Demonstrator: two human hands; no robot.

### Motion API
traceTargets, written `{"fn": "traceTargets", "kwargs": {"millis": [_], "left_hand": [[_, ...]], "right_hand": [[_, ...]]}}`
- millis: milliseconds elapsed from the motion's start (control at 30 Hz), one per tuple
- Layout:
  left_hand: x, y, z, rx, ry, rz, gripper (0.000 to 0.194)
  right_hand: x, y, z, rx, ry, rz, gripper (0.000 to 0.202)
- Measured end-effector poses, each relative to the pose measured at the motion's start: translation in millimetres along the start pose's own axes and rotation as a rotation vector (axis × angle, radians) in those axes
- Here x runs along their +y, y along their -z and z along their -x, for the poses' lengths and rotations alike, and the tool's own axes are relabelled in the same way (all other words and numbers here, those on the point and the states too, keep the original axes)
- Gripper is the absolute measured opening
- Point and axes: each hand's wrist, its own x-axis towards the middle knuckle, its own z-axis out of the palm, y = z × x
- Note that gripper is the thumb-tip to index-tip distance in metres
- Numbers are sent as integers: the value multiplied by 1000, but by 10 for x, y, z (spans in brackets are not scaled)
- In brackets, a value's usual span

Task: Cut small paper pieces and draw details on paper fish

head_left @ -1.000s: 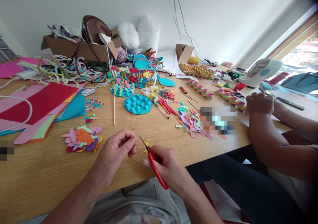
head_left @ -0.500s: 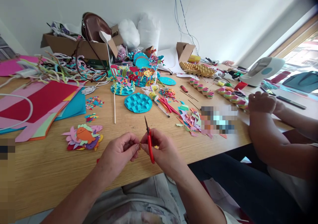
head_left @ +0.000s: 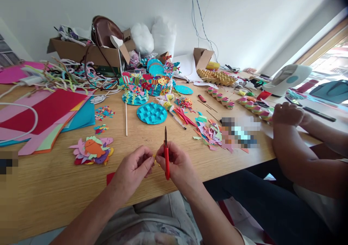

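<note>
Red-handled scissors [head_left: 166, 163] rest in my right hand [head_left: 178, 163], their dark pointed blades closed and aimed away from me. My left hand [head_left: 137, 165] is closed in a pinch just to the left. Between the fingertips of both hands shows a small yellow piece [head_left: 156, 161], apparently paper, mostly hidden by the fingers. A red piece of paper [head_left: 110, 178] lies partly under my left wrist. Left of my hands is a pile of paper fish cutouts [head_left: 94, 150], an orange one on top. Beyond my hands lies a round blue textured disc [head_left: 151, 113].
Paper scraps [head_left: 209, 132] lie to the right, and coloured paper sheets [head_left: 49, 114] at the left. Decorated fish pieces [head_left: 145, 83] stand farther back beside a white stick [head_left: 126, 120]. Another person's hands [head_left: 288, 114] rest at the table's right edge.
The scissors have turned more upright in my right hand, and their tips have shifted right. My hands are slightly farther apart, showing more of the yellow piece. More of the red paper shows.
</note>
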Motion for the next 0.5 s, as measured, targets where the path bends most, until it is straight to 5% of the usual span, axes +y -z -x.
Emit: {"fn": "traceTargets", "kwargs": {"millis": [133, 500], "left_hand": [[-19, 24, 0, 29, -51, -56, 16], [81, 39, 25, 68, 32, 333, 11]], "right_hand": [[-54, 14, 55, -17, 3, 135, 13], [-17, 94, 280, -150, 43, 420, 32]]}}
